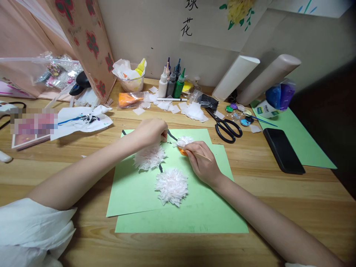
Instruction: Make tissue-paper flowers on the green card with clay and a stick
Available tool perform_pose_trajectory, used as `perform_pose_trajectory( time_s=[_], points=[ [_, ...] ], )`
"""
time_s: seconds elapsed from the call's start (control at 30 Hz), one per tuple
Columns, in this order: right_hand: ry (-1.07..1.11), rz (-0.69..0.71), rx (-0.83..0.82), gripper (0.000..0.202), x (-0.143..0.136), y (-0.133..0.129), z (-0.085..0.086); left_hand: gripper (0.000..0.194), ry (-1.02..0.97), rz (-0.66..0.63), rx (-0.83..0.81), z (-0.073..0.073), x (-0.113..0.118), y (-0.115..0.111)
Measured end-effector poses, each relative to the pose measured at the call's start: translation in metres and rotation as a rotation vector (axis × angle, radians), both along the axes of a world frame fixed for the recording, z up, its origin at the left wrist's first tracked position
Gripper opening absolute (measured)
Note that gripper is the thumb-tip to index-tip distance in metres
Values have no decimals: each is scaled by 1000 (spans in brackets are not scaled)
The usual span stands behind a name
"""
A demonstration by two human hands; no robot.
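Note:
Pale green paper sheets [139,200] overlap on the table. On them are three flowers of crumpled white tissue: a lower one [171,187], a left one [150,157] partly under my left arm, and a small one [185,141] at upper right. Dark stems [172,135] run between them. My left hand [152,131] is closed near the sheet's top edge, its fingertips pointing down; what they pinch is too small to name. In my right hand [204,161] is a thin wooden stick [202,156], its tip by the small flower, with an orange patch [182,151] just below.
Black-handled scissors [226,128] and a black phone [283,150] lie to the right. Paint bottles [171,83], a plastic cup [130,79] and tissue scraps [193,111] line the back. A stained paper towel [83,120] is at left.

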State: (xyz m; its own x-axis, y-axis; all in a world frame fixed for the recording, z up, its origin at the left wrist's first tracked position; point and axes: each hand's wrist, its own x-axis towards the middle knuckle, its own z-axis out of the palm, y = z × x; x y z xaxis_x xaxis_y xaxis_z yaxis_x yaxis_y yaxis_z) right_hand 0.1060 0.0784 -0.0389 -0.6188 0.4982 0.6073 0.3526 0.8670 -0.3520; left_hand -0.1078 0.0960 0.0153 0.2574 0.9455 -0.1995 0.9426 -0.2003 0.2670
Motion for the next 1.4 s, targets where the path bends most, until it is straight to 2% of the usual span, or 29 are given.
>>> perform_pose_trajectory(
  time_s=[0.27, 0.5, 0.67, 1.17, 1.4],
  points=[
    [7, -73, -31, 15, 0, 0, -1, 13, 8, -3, 1, 1, 0, 0],
    [59, -42, -86, 18, -1, 1, 2, 12, 20, -12, 1, 0, 0, 1],
    [145, -25, -61, 19, 3, -2, 2, 13, 30, -6, -4, 1, -1, 1],
    [50, -44, -21, 18, 0, 0, 1, 14, 35, 5, -17, 2, 1, 1],
    [54, -32, -63, 16, -3, 1, 3, 14, 48, -8, -8, 3, 1, 1]
  ],
)
